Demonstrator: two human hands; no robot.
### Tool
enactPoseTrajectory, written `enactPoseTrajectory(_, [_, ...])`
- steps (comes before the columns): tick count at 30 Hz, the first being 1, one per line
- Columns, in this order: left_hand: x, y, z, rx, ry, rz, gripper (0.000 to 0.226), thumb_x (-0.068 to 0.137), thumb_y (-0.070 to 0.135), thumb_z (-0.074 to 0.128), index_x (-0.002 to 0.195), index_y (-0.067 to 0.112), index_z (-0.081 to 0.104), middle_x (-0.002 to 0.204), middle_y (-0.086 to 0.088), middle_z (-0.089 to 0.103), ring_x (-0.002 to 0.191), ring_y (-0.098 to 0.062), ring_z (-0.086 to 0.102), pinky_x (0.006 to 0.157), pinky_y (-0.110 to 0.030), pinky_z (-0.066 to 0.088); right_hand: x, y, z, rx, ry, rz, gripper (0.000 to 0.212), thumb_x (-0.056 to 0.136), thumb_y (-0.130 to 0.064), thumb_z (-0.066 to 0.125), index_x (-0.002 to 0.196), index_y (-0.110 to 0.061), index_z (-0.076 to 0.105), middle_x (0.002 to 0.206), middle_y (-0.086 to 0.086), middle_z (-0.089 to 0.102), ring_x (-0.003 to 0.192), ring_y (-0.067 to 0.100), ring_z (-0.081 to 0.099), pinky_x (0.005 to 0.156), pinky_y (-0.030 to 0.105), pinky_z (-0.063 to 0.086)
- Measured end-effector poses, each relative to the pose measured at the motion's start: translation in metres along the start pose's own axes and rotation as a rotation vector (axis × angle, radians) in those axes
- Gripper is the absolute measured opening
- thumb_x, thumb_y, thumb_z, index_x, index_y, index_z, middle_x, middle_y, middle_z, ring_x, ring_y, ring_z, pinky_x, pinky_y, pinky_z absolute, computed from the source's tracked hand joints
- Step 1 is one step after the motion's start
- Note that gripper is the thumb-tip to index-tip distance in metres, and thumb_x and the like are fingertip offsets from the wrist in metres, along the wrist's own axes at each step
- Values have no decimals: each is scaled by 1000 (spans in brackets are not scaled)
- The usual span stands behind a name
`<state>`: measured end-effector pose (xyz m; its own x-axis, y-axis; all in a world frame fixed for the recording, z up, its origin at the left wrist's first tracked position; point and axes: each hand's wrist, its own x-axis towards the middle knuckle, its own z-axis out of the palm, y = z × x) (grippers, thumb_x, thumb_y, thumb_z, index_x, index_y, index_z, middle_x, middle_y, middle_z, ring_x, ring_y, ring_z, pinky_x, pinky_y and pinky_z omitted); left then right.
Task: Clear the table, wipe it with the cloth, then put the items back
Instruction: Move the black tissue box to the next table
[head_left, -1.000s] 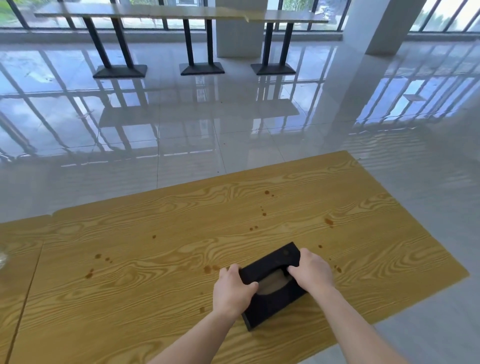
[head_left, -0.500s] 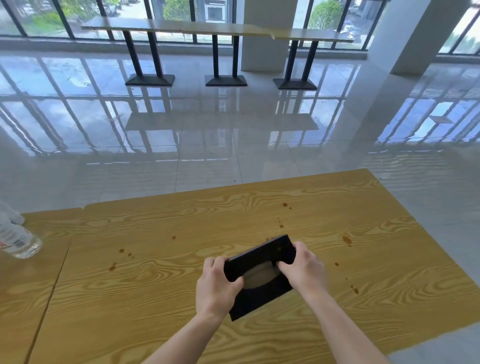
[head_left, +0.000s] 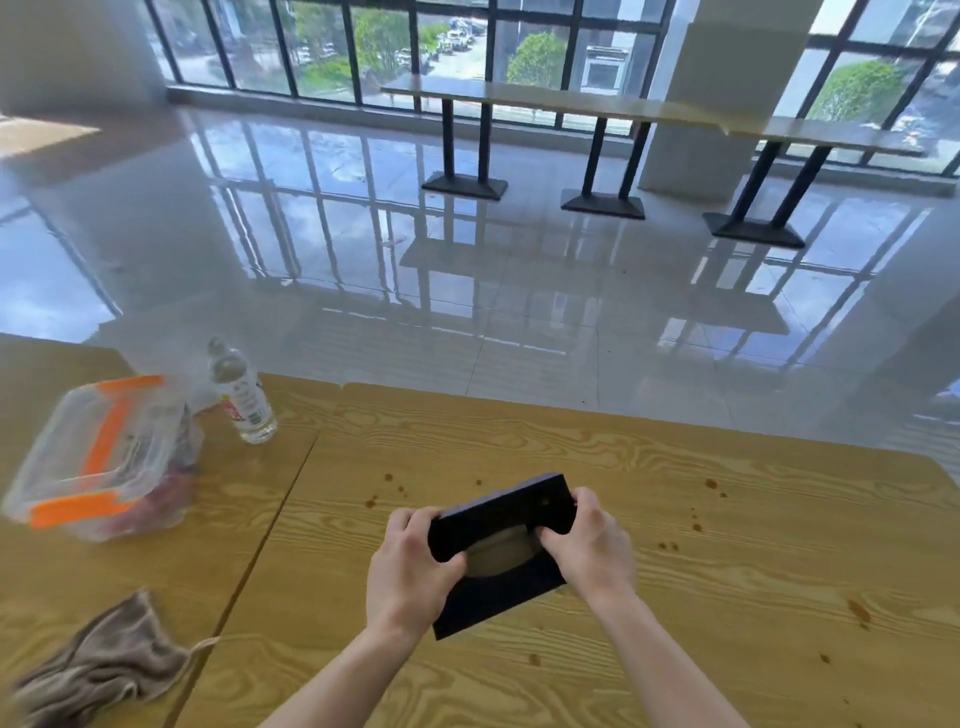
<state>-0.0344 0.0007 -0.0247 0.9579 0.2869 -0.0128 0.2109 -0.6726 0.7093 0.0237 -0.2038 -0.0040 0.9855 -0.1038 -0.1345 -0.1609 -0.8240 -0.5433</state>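
A black tissue box (head_left: 506, 525) with an oval slot on top is lifted and tilted above the wooden table (head_left: 675, 597). My left hand (head_left: 408, 571) grips its near left end and my right hand (head_left: 589, 551) grips its right end. Brown spots dot the table top around the box. A crumpled grey-brown cloth (head_left: 104, 660) lies on the neighbouring table at the lower left.
On the left table stand a clear lidded container with orange clips (head_left: 104, 457) and a plastic water bottle (head_left: 241, 395). A seam (head_left: 260, 545) separates the two tables. Beyond lie a glossy tiled floor and long tables on black pedestals (head_left: 602, 202) by the windows.
Both hands have lifted the black box off the table and carried it left. My view has swung left, bringing the container, bottle and cloth into sight.
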Motion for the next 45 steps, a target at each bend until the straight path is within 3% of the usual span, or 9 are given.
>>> enactPoseTrajectory(3, [4,-27,-32,13,55,-53,52,78,37,76,126,25,57,111,12,49,84,-6,57,70,-18,46,1,-39,24,4,-26,-66,38,87,-37,70,113,-22,47,93,-8,54,77,18,54,63,32,47])
enactPoseTrajectory(11, [20,-110,-122,45,198,-139,56,75,37,78,127,25,58,110,12,50,88,-8,57,72,-21,45,-3,-146,105,72,-117,-210,32,85,-33,71,103,-28,45,93,-9,64,77,12,62,62,34,56])
enactPoseTrajectory(20, [31,-188,-182,87,380,-236,59,75,34,82,128,22,58,116,10,48,95,-13,61,71,-28,52,1,-242,185,165,-203,-330,35,86,-30,72,112,-24,50,96,-7,64,82,15,61,65,32,52])
enactPoseTrajectory(24, [32,-210,-182,100,441,-221,62,74,23,84,131,16,59,125,3,50,114,-19,56,86,-36,55,10,-257,213,268,-259,-333,39,82,-26,76,113,-26,51,99,-10,65,89,14,63,72,35,56])
enactPoseTrajectory(28, [32,-224,-175,83,486,-224,59,74,12,84,128,14,61,129,-2,50,121,-24,53,91,-43,55,25,-266,229,374,-313,-338,48,80,-24,82,118,-23,53,107,-12,64,96,7,60,70,15,45])
enactPoseTrajectory(33, [30,-237,-157,-5,541,-268,56,73,-1,82,125,15,65,131,0,47,122,-26,52,96,-46,52,41,-265,253,490,-373,-312,51,73,-22,87,110,-33,54,106,-17,66,102,3,62,86,31,55])
enactPoseTrajectory(39, [30,-243,-147,52,597,-255,62,67,-13,81,120,16,69,131,-4,51,121,-28,53,90,-49,55,55,-268,279,571,-432,-275,54,73,-12,85,110,-35,54,110,-13,66,108,8,62,92,38,56])
enactPoseTrajectory(45, [30,-246,-144,167,566,-217,67,59,-13,86,116,19,72,126,-3,51,115,-30,51,88,-47,53,72,-279,290,478,-440,-335,55,75,-8,83,116,-29,52,118,-12,61,115,8,54,91,27,49])
